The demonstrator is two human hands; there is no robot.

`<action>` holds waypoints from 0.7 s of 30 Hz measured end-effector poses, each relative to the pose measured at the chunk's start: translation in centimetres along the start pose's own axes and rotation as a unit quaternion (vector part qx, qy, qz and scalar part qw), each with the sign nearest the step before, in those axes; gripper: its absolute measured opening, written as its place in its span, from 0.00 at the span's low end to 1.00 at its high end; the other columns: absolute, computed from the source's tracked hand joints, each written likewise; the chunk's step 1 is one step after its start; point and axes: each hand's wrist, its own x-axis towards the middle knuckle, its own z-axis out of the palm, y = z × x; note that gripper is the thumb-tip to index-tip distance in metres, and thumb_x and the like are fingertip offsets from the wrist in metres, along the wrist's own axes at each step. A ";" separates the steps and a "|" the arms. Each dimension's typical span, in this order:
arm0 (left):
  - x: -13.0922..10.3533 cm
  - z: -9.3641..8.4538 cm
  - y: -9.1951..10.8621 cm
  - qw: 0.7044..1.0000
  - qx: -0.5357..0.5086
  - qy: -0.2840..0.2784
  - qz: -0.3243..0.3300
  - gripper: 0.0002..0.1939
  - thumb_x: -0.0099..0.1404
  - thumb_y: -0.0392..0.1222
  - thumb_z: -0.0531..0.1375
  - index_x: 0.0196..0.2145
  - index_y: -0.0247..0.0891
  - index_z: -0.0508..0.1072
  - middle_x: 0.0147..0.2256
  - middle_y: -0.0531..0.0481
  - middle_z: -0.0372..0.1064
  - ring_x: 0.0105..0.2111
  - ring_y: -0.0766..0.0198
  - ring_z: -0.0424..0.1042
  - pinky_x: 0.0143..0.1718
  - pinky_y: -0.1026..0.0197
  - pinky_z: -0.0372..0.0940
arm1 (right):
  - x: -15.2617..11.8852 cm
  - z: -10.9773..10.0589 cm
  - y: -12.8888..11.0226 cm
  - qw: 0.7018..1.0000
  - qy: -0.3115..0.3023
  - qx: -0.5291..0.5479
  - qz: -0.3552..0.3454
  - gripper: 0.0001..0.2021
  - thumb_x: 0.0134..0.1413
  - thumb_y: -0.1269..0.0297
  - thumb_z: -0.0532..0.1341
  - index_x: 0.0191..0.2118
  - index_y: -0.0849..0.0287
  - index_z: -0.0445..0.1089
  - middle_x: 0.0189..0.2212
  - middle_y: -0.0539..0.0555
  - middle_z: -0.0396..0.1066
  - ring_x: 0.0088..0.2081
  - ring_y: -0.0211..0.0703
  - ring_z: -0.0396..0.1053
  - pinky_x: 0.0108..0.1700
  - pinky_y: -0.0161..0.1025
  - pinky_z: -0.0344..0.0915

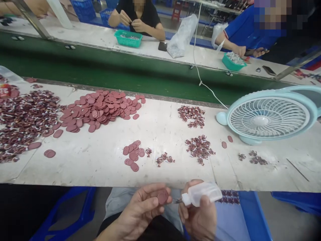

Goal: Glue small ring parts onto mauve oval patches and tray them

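My left hand (141,209) pinches a dull-red oval disc (163,196) between thumb and fingers, below the table's near edge. My right hand (198,214) grips a small clear squeeze bottle (202,194) whose thin metal nozzle points left at the disc, a short gap away. On the white table (100,160) just ahead lies a small cluster of the same discs (133,154), with little heaps of tiny red-and-white pieces (200,147) to its right.
A large pile of red discs (100,107) and a wide spread of small pieces (23,117) lie to the left. A pale blue fan (269,115) stands at right. Beyond a green conveyor belt (112,72), two other people work over green trays (127,38).
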 end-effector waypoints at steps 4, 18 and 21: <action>0.2 -0.1 -0.3 1.000 -0.009 -0.022 0.016 0.19 0.52 0.34 0.75 0.43 0.40 0.85 0.46 0.44 0.84 0.44 0.61 0.82 0.45 0.69 0.74 | -0.6 -1.0 0.7 0.999 -0.024 -0.038 -0.005 0.19 0.52 0.41 0.66 0.44 0.46 0.72 0.23 0.43 0.74 0.12 0.36 0.66 0.10 0.32 0.64; 1.3 0.0 -1.3 0.996 0.062 -0.005 0.060 0.18 0.47 0.33 0.78 0.36 0.46 0.83 0.38 0.46 0.84 0.33 0.56 0.83 0.25 0.67 0.72 | -0.9 0.0 0.3 0.998 0.015 -0.065 -0.017 0.20 0.50 0.40 0.66 0.42 0.48 0.70 0.20 0.42 0.70 0.11 0.32 0.62 0.12 0.29 0.59; 1.5 0.1 -1.6 0.993 0.085 -0.001 0.084 0.16 0.48 0.34 0.78 0.33 0.45 0.82 0.44 0.47 0.83 0.33 0.56 0.83 0.25 0.64 0.73 | -1.4 1.4 0.1 0.992 0.086 -0.087 -0.037 0.22 0.48 0.40 0.68 0.42 0.47 0.69 0.22 0.41 0.70 0.14 0.32 0.63 0.14 0.29 0.60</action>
